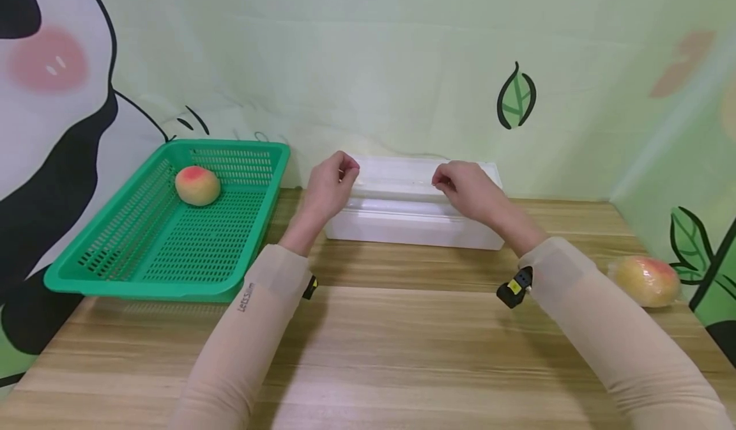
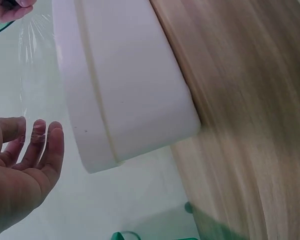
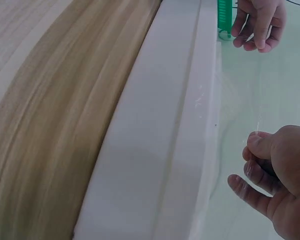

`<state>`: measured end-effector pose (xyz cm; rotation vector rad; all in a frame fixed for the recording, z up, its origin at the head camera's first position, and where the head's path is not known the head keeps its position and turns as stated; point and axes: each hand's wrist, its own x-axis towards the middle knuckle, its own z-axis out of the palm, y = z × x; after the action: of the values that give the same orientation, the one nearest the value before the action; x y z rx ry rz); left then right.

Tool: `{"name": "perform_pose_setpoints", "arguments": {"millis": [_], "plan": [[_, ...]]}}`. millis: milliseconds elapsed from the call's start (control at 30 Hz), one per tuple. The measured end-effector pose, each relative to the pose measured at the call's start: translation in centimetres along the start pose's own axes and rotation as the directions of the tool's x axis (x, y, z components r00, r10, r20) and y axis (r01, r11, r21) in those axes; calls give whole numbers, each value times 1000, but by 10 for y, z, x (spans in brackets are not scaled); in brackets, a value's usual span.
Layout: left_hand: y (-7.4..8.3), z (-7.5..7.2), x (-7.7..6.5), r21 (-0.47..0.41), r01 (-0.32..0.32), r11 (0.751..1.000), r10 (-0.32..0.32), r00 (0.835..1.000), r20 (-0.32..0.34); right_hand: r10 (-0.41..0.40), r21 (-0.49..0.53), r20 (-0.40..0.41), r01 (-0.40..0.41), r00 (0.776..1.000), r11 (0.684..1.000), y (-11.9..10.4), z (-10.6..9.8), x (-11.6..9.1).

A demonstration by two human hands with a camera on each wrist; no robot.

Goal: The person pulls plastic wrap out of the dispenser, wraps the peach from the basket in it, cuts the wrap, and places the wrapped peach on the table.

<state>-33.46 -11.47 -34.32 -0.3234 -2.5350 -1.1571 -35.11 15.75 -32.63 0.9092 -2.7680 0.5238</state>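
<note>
A sheet of clear plastic wrap [image 2: 37, 75] stretches between my two hands, above a long white cling film dispenser box [image 1: 414, 225]. My left hand [image 1: 330, 187] pinches one corner of the film between thumb and fingers, over the box's left end. At the right, my right hand [image 1: 468, 190] pinches the other corner in the same way. In the right wrist view, creases of film show at the right hand's fingertips [image 3: 255, 142]. The film is nearly invisible in the head view.
To the left stands a green plastic basket [image 1: 264, 225] with one peach [image 1: 197, 186] inside. Another peach [image 1: 645, 281], covered in shiny film, sits at the table's right edge, partly behind my right sleeve. A printed cloth wall [image 1: 391, 85] rises right behind the box.
</note>
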Motion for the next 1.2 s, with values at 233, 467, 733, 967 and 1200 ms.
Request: {"name": "perform_pose_setpoints", "arguments": {"millis": [233,467,733,967,1200], "plan": [[7,-5,0,-6,-27,1000,26,999,-46,-25,-23,-39,24,999,999,-3,-9,1],[16,-12,0,4,-23,1000,23,998,-64,-35,-27,-53,33,998,999,-7,-17,-1],[25,-15,-2,-7,-29,1000,28,996,-88,-14,-15,-15,14,1000,1000,-5,-20,-4],[27,-17,-3,-7,6,1000,-6,997,-71,-6,55,114,-1,993,998,13,-18,-19],[28,-17,-3,-11,-3,1000,2,998,-71,49,40,208,-58,977,998,28,-23,-43]]}}
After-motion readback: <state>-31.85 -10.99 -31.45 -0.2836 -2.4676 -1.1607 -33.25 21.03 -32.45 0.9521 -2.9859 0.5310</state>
